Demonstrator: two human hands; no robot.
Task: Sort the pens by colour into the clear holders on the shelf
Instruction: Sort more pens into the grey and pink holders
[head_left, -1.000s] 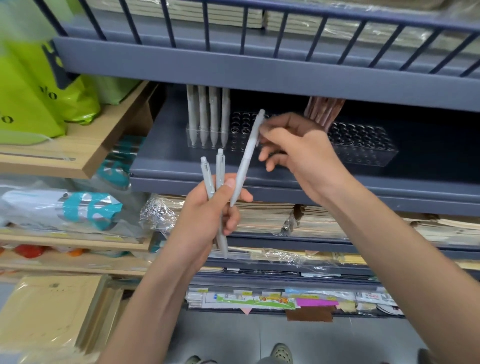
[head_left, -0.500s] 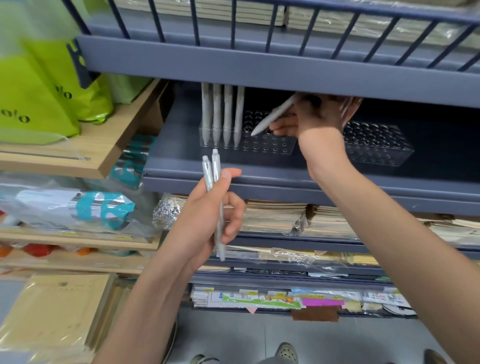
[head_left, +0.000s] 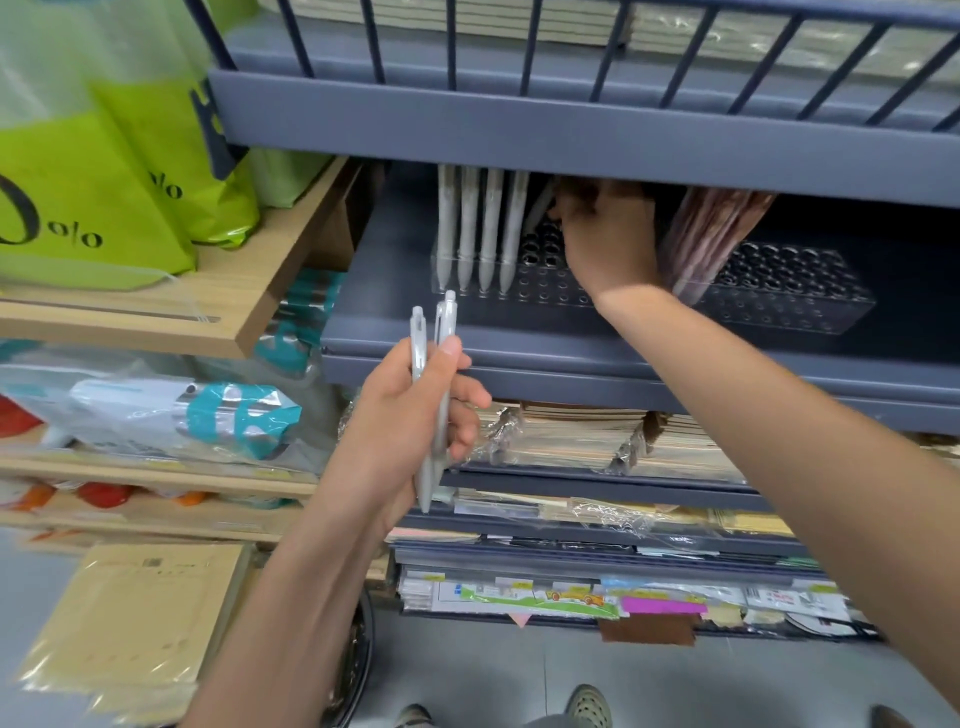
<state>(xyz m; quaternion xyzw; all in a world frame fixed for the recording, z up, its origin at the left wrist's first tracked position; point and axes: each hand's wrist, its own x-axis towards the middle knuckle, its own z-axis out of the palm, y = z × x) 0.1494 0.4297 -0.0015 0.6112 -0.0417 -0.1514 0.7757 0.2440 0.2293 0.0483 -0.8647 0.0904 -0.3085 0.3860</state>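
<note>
Grey spares, nearest: left hand (head_left: 410, 415) is wrapped round two pale grey pens (head_left: 441, 364), held out in front of the shelf lip, clear of both holders.
Their axis: close to upright, clicker ends up, tips down below the palm.
Shelf: dark grey-blue shelf (head_left: 623, 358) carries both clear racks side by side.
Left holder (head_left: 550, 293): four standing grey pens (head_left: 478, 228) fill its front row from the left end, all vertical, tips down in the holes.
Right hand (head_left: 608, 244): reached in under the upper shelf, gripping a fifth grey pen (head_left: 540, 208); the fingertips are hidden by the shelf edge above.
That pen: on a slant, top leaning right towards the hand, tip down over the holes just beside the row. Seated or not, I can't tell.
Right holder (head_left: 795, 291): a bunch of pinkish-brown pens (head_left: 711, 234) at its left end, leaning.
Doing it well: headroom looks tight, so enter slanted, find the free hole next to the fourth pen, stand it up straight, and let go only once it's seated.
</note>
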